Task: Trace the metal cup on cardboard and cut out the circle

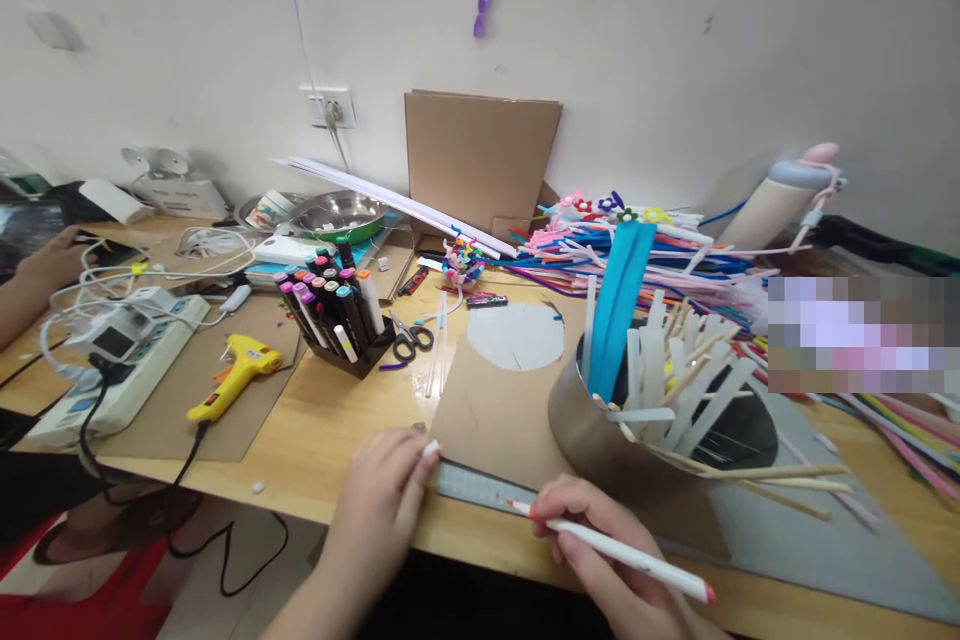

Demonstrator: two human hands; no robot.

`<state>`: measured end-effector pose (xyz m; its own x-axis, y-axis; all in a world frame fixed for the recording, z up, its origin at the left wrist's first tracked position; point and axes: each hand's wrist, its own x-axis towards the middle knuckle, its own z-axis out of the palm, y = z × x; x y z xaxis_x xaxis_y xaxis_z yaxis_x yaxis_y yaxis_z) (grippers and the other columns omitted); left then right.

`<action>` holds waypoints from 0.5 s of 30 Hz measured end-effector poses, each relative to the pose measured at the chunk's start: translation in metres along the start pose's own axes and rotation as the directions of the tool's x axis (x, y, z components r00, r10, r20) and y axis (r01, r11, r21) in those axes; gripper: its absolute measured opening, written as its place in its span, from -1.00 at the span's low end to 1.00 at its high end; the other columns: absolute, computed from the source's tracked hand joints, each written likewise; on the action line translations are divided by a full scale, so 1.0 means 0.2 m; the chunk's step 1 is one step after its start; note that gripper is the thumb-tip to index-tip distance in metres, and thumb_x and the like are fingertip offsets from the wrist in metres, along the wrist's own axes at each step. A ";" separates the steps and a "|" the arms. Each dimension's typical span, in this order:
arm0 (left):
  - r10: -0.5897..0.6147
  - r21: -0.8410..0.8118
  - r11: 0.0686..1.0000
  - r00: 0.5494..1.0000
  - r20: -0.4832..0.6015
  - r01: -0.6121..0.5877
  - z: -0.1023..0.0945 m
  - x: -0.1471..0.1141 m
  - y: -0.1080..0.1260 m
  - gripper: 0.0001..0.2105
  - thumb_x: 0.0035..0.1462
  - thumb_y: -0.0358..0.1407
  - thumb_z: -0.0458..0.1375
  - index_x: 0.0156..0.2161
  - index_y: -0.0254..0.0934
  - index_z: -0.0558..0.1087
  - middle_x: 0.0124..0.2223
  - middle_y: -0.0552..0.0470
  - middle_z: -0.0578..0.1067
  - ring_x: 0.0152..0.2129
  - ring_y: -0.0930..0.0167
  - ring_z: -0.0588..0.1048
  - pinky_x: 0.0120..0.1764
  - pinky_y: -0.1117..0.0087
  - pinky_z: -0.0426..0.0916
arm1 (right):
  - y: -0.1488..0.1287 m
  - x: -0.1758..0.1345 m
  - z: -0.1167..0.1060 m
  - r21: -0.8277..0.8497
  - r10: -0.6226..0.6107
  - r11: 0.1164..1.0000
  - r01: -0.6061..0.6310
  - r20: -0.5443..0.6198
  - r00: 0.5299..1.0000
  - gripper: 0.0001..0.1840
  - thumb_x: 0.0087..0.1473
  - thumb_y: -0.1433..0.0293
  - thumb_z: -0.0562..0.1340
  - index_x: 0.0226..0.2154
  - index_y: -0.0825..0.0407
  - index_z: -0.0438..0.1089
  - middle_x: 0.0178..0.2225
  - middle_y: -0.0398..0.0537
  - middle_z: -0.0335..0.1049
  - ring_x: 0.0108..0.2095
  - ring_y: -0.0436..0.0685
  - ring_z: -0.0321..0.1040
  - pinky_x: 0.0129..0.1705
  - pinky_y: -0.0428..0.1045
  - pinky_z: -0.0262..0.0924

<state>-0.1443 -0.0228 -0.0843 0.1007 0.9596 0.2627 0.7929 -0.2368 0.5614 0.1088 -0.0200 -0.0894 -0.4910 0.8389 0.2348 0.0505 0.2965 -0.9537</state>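
A white marker with red ends (pixel 637 560) is gripped in my right hand (pixel 592 530), its bare red tip pointing left over the clear ruler (pixel 472 483). Between the thumb and finger of my left hand (pixel 386 485) is a small white cap (pixel 432 448), at the ruler's left end. The ruler lies near the table's front edge, along the near side of a brown cardboard sheet (pixel 480 410). Farther back on that cardboard rests a pale rounded cutout (pixel 516 335). My left fingers hide part of the cap.
A metal pot (pixel 600 430) full of sticks stands to the right. Left are a marker holder (pixel 364 355), scissors (pixel 412 338), a yellow glue gun (pixel 240 375) and a power strip (pixel 124 370). Pipe cleaners (pixel 600 255) pile up behind. Another person's hand (pixel 52 265) is far left.
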 end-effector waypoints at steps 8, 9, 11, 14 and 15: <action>-0.234 0.210 0.949 0.972 -0.022 0.234 -0.11 0.27 -0.13 -0.66 0.22 -0.18 -0.04 -0.27 -0.29 0.55 -0.23 -0.11 0.47 -0.26 0.28 0.44 -0.15 0.25 0.33 | 0.02 -0.12 -0.13 0.010 0.049 0.999 -0.048 -0.062 0.997 -0.80 0.23 0.31 0.05 -0.18 -0.13 0.36 -0.33 -0.09 0.35 -0.31 0.05 0.29 -0.29 -0.11 0.21; -0.247 0.227 0.942 0.969 -0.025 0.246 -0.13 0.30 -0.14 -0.66 0.21 -0.19 -0.04 -0.28 -0.30 0.55 -0.23 -0.11 0.46 -0.27 0.27 0.44 -0.16 0.25 0.33 | 0.02 -0.13 -0.14 0.022 0.054 0.998 -0.052 -0.089 0.995 -0.81 0.22 0.29 0.06 -0.20 -0.13 0.37 -0.34 -0.10 0.35 -0.32 0.05 0.29 -0.30 -0.11 0.20; -0.271 0.255 0.928 0.962 -0.037 0.272 -0.15 0.35 -0.17 -0.67 0.18 -0.19 -0.02 -0.32 -0.32 0.55 -0.25 -0.12 0.46 -0.29 0.25 0.43 -0.19 0.24 0.32 | 0.02 -0.16 -0.16 0.057 0.074 0.996 -0.066 -0.145 0.987 -0.80 0.21 0.24 0.08 -0.23 -0.12 0.39 -0.38 -0.10 0.34 -0.38 0.03 0.28 -0.36 -0.12 0.19; -0.288 0.267 0.918 0.956 -0.058 0.293 -0.17 0.42 -0.22 -0.68 0.14 -0.20 0.00 -0.37 -0.32 0.55 -0.27 -0.13 0.47 -0.28 0.22 0.43 -0.18 0.24 0.31 | 0.03 -0.21 -0.20 0.072 0.100 0.993 -0.088 -0.178 0.979 -0.79 0.20 0.21 0.09 -0.24 -0.10 0.40 -0.39 -0.10 0.32 -0.44 0.01 0.25 -0.44 -0.13 0.16; -0.289 0.261 0.919 0.955 -0.065 0.296 -0.18 0.43 -0.23 -0.69 0.14 -0.20 0.00 -0.36 -0.32 0.55 -0.26 -0.14 0.48 -0.27 0.22 0.44 -0.17 0.24 0.31 | 0.04 -0.22 -0.22 0.065 0.101 0.994 -0.091 -0.174 0.980 -0.78 0.20 0.20 0.09 -0.24 -0.09 0.39 -0.39 -0.10 0.32 -0.45 0.01 0.24 -0.45 -0.13 0.16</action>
<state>-0.1927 0.0661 -0.0594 -0.1721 0.9751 0.1396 0.9154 0.1060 0.3883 0.1688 -0.0351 -0.0996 -0.3243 0.9311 0.1668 0.0385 0.1892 -0.9812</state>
